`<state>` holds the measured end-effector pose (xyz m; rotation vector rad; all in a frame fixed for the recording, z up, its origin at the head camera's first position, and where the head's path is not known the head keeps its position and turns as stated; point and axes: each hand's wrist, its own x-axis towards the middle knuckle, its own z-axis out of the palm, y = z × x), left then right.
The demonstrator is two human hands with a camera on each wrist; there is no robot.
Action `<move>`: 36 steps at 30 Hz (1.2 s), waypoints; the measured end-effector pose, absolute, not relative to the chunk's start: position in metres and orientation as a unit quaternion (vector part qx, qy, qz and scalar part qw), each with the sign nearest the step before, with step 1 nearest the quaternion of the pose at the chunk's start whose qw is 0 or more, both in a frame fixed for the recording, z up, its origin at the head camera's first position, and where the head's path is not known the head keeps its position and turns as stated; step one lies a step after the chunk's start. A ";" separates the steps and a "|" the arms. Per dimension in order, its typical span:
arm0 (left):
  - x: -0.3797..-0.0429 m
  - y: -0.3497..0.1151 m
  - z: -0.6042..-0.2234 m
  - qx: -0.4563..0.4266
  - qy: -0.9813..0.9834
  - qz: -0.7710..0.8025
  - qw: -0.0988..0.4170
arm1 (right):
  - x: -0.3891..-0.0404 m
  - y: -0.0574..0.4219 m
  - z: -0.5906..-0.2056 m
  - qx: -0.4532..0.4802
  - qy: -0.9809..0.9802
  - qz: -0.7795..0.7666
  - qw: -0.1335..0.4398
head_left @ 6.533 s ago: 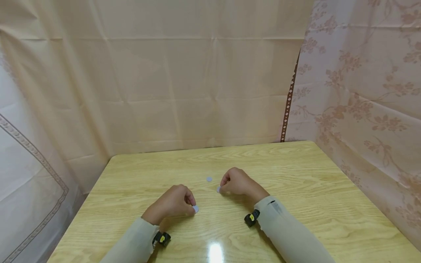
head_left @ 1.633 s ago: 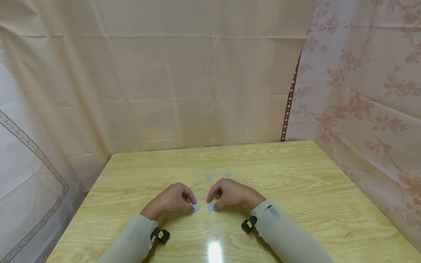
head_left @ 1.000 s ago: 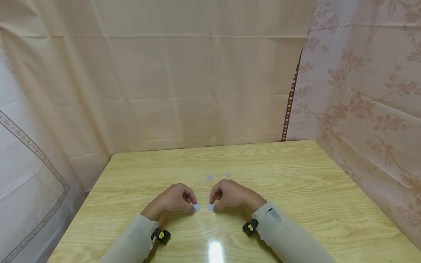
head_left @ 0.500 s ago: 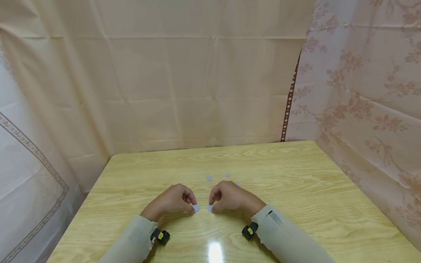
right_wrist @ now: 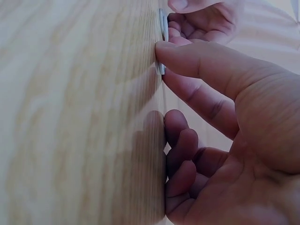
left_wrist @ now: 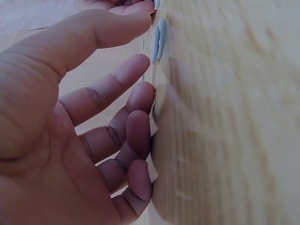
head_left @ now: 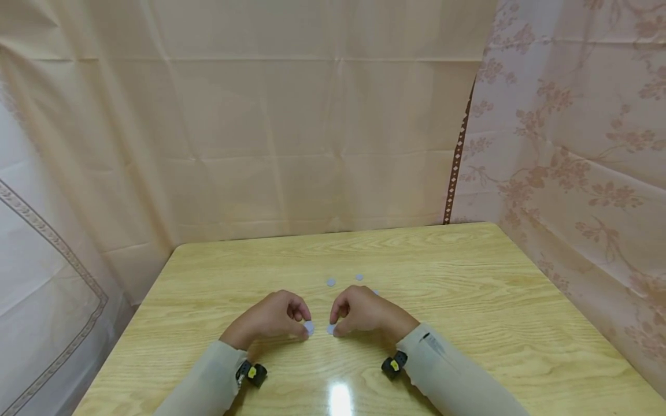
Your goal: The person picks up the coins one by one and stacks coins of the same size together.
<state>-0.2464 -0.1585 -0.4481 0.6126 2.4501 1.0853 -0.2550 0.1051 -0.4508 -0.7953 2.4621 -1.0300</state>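
Beside a pale flat disc [head_left: 309, 327] on the table, my left hand [head_left: 267, 318] has its thumb and index finger at opposite edges, pinching it. In the left wrist view this disc [left_wrist: 158, 42] appears as a double strip; a second disc or a reflection, I cannot tell. My right hand [head_left: 364, 311] pinches another pale disc [head_left: 331, 329] low at the tabletop. The right wrist view shows the thumb over that disc [right_wrist: 162, 68] and the index finger below it. The other fingers of both hands are curled inward. A small gap separates the two discs.
Two more pale discs, one central [head_left: 330, 282] and one further right [head_left: 359, 277], lie beyond the hands. Another disc [head_left: 376, 292] is partly hidden behind my right hand. The wooden table [head_left: 442, 260] ends at a beige curtain [head_left: 312, 144], with a floral cloth [head_left: 588, 173] at right.
Over several seconds, my right hand has come nearer and slightly left with its disc, beside the left hand's disc. Discs it had covered show behind it. In the last half second, almost nothing moves.
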 end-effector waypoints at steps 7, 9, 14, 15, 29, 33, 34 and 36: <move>-0.250 -0.159 -0.443 0.217 0.871 0.395 0.197 | -0.256 0.104 -0.451 -0.282 0.867 -0.368 0.183; -0.253 -0.158 -0.439 0.208 0.874 0.396 0.191 | -0.256 0.104 -0.452 -0.283 0.866 -0.369 0.185; -0.265 -0.150 -0.431 0.187 0.891 0.384 0.152 | -0.256 0.104 -0.452 -0.280 0.868 -0.366 0.187; -0.268 -0.148 -0.431 0.182 0.896 0.380 0.143 | -0.256 0.104 -0.451 -0.280 0.868 -0.365 0.186; -0.302 -0.123 -0.436 0.153 0.923 0.343 0.083 | -0.256 0.107 -0.451 -0.284 0.867 -0.366 0.185; -0.308 -0.118 -0.438 0.156 0.924 0.339 0.082 | -0.256 0.107 -0.451 -0.284 0.868 -0.364 0.184; -0.310 -0.117 -0.439 0.158 0.924 0.339 0.083 | -0.256 0.107 -0.451 -0.283 0.868 -0.364 0.184; -0.313 -0.116 -0.441 0.163 0.922 0.340 0.087 | -0.256 0.106 -0.451 -0.283 0.868 -0.364 0.183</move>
